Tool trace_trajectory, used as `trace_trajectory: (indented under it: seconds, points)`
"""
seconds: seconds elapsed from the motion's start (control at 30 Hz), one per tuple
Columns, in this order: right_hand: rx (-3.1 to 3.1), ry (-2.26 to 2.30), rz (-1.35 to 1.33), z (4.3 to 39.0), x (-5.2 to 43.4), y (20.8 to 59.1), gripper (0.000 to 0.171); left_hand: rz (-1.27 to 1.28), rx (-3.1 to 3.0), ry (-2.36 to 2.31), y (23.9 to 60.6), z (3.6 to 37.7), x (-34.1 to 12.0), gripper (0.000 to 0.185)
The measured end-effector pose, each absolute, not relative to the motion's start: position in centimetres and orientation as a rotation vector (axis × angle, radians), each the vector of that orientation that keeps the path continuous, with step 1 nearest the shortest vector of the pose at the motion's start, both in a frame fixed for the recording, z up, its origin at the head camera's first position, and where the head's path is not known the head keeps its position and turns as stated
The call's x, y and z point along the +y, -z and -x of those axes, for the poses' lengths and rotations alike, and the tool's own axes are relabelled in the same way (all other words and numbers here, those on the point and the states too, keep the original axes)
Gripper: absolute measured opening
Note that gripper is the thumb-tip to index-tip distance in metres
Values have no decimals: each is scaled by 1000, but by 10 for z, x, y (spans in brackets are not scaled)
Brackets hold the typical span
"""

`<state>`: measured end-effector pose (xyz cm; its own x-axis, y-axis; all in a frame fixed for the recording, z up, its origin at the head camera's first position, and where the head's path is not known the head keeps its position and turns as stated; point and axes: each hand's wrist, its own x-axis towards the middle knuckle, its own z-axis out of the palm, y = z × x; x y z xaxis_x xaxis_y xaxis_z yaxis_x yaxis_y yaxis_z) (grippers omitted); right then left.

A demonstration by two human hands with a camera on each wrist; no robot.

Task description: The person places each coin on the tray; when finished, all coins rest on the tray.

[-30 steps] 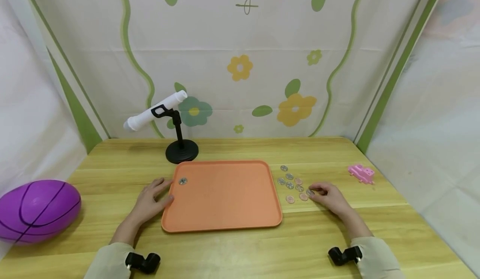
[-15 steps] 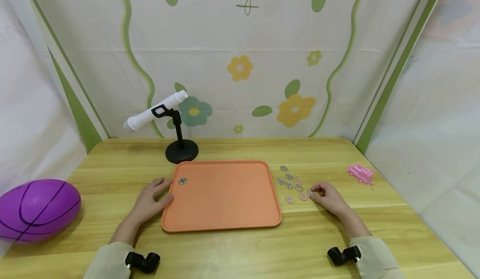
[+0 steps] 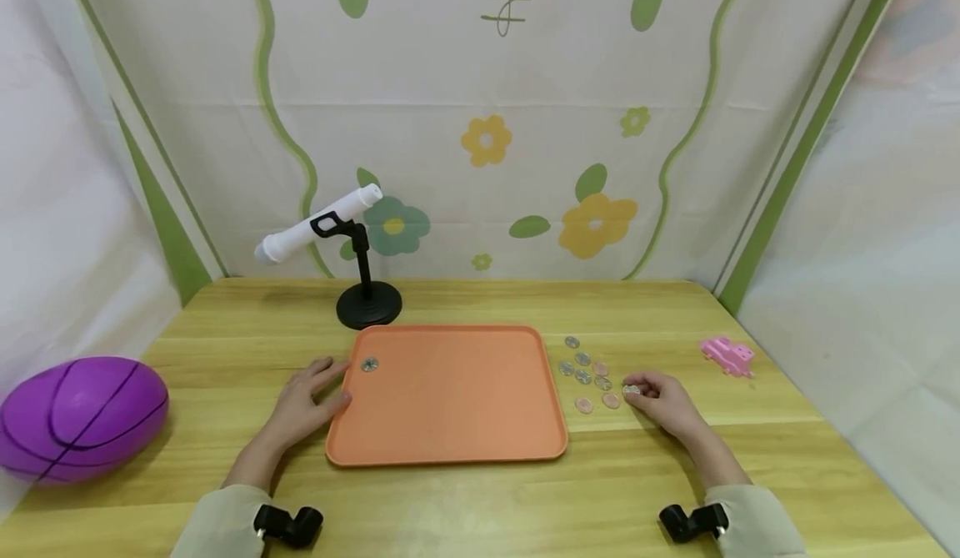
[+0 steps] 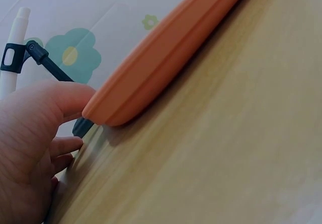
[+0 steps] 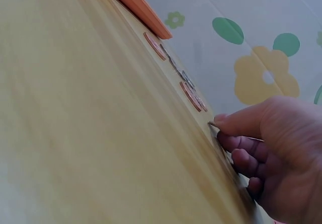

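An orange tray (image 3: 450,424) lies in the middle of the wooden table, with one silver coin (image 3: 369,364) in its far left corner. My left hand (image 3: 303,399) rests flat on the table, thumb against the tray's left rim (image 4: 151,78). Right of the tray lie several silver and copper coins (image 3: 584,376). My right hand (image 3: 660,399) pinches a silver coin (image 3: 632,390) between thumb and fingers at the table surface; in the right wrist view the coin's edge (image 5: 213,127) shows at the fingertips (image 5: 226,121).
A purple ball (image 3: 78,419) sits at the table's left edge. A black stand (image 3: 367,304) holding a white tube (image 3: 315,224) is behind the tray. A pink toy (image 3: 726,354) lies far right. Fabric walls enclose the table.
The right hand's fingers have closed onto the silver coin and drawn it slightly toward the palm. The left hand stays against the tray. The head view has shifted slightly.
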<state>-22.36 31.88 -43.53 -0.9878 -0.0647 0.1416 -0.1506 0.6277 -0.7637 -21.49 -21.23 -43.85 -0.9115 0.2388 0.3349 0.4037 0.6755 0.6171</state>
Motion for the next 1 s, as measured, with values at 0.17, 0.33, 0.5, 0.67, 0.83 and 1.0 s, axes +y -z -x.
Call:
trace_trajectory:
  seconds: [0.17, 0.33, 0.5, 0.67, 0.83, 1.0]
  points:
    - [-2714, -1467, -57, 221, 318, 426, 31, 513, -2668, 1060, 438, 216, -211, 48]
    - [-2629, -1752, 15, 220, 315, 415, 43, 513, -2671, 1069, 438, 216, -211, 48]
    - [-2594, -1795, -46, 223, 307, 401, 47, 508, -2674, 1065, 437, 216, -209, 48]
    - [-2461, -1939, -300, 245, 293, 412, 38, 493, -2681, 1069, 438, 216, -210, 48]
    - [-2437, -2039, -357, 255, 251, 403, 37, 504, -2680, 1070, 438, 216, -210, 48]
    - [-2498, -2090, -251, 255, 202, 379, 41, 498, -2677, 1073, 437, 214, -211, 48]
